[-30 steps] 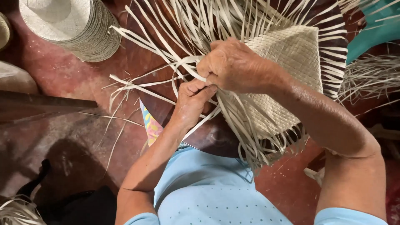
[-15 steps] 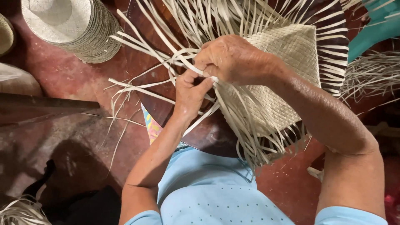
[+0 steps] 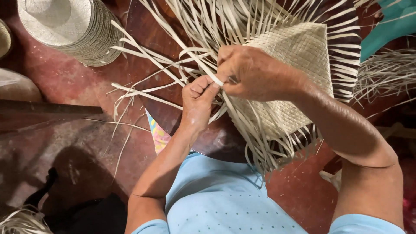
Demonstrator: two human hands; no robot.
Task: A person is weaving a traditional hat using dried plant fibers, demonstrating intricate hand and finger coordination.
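The pale, flat-plaited palm-straw mat [image 3: 294,65] lies right of frame centre on a dark round wooden worktop [image 3: 151,26]. A broad patch of tight checker plaiting is finished; it runs from a squared corner in the upper right of the frame down toward the lower centre. Judged from this, the body of the weave is well advanced, but the edges are open: loose pale straw strips [image 3: 143,91] fan out unwoven on all visible sides, densest along the top and lower edges. Those ends remain to be worked in.

The long axis of the woven patch runs diagonally, upper right to lower centre. The squared corner points to the upper right. The free strips radiate outward, the longest toward the left of the frame.

The left hand [image 3: 198,102], at frame centre, has a closed grip: thumb and forefinger pinch one flat strip at the working edge. The right hand [image 3: 255,73] lies on the woven patch just beside it; its fingers curl shut on strips at the same point, though exactly which strips cannot be told. The two hands touch or nearly touch.

Outward, a stack of pale woven straw hats [image 3: 69,30] sits in the upper left on the red floor [image 3: 56,82]. A turquoise object [image 3: 390,21] occupies the upper right corner.
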